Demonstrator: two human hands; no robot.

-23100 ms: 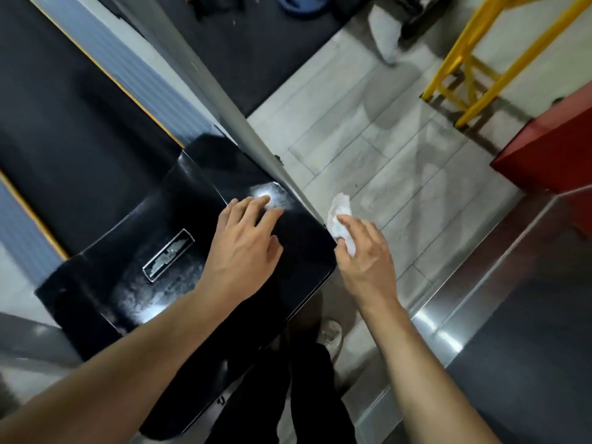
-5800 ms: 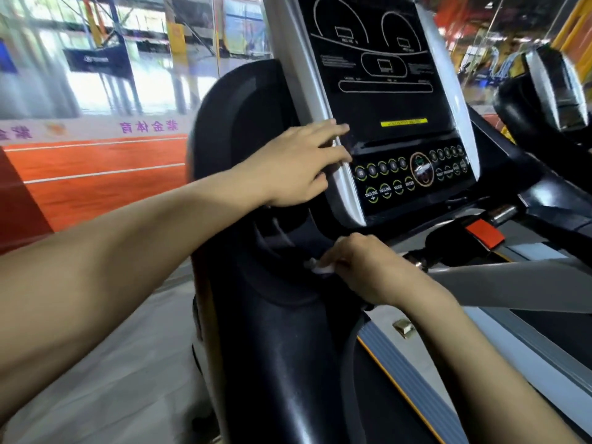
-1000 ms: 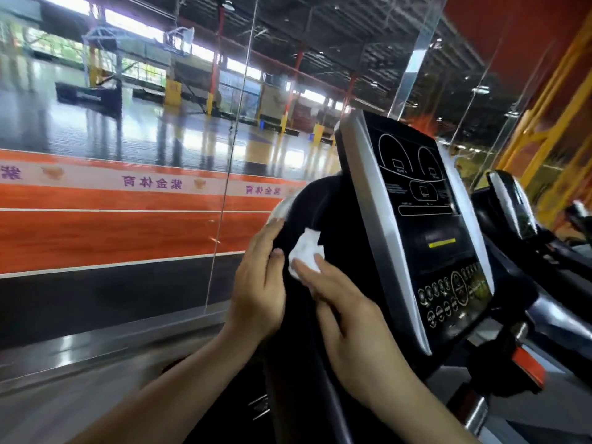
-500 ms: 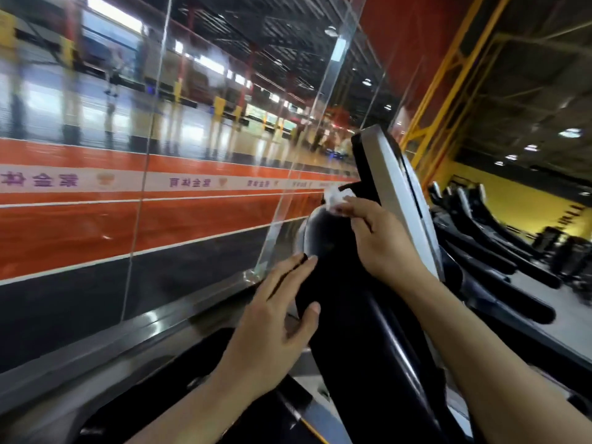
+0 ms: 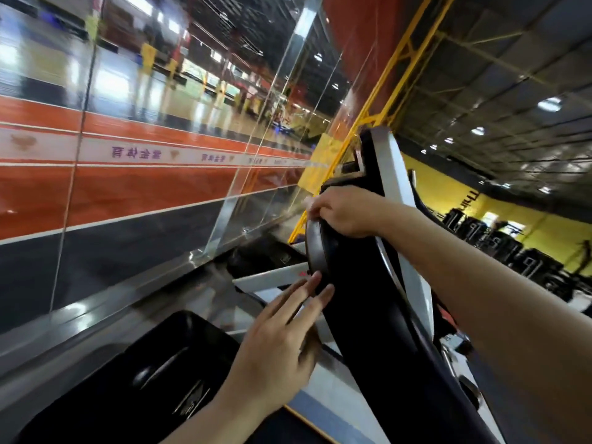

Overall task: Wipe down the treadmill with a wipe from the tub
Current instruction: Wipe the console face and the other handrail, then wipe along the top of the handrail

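The treadmill's black console housing rises at centre right, seen from its back and side, with a silver edge. My right hand curls over the upper back of the housing and grips a white wipe, of which only a small corner shows past the fingers. My left hand is lower, fingers straight, with the fingertips touching the housing's curved side. The black motor cover lies at the bottom left. The tub is not in view.
A glass wall with an orange band runs along the left, close to the treadmill, above a metal sill. A yellow steel frame stands behind the console. More dark gym machines fill the right background.
The view has swung right and further round the back of the console. My right hand has slid with the wipe over the housing's top edge. My left hand still rests low on the side.
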